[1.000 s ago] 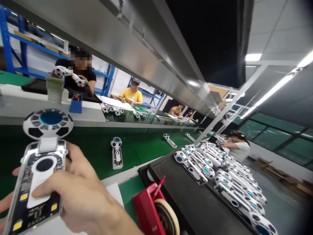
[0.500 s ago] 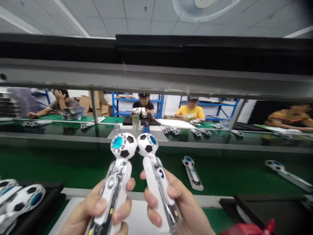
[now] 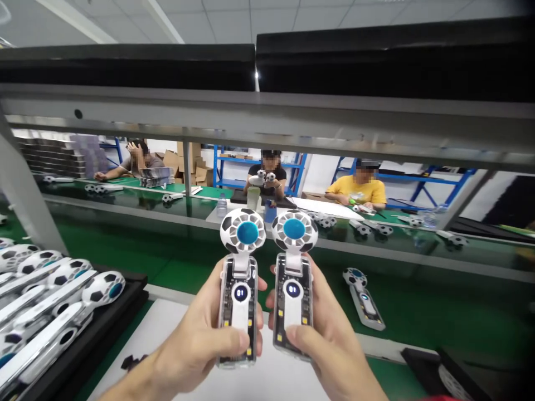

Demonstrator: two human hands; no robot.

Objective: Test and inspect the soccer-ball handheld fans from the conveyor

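I hold two small handheld fans upright, side by side, facing me. Each has a football-patterned round head with a blue hub and a clear body with a small lit display. My left hand (image 3: 200, 340) is closed round the left fan (image 3: 240, 284), thumb on its white front panel. My right hand (image 3: 330, 340) grips the right fan (image 3: 293, 278) the same way. Both fans hover over a white mat (image 3: 167, 334) at the bench's near edge.
A black tray (image 3: 100, 328) at left carries several more fans. Beyond the mat runs a green conveyor belt (image 3: 438, 312), with one fan (image 3: 363, 298) lying on it. Three seated people work at the far bench (image 3: 167, 192). A metal shelf rail (image 3: 267, 120) crosses overhead.
My view swung left from the right-hand tray to face the belt squarely. The left hand took a second fan, and both fans turned so their fronts and lit displays face me.
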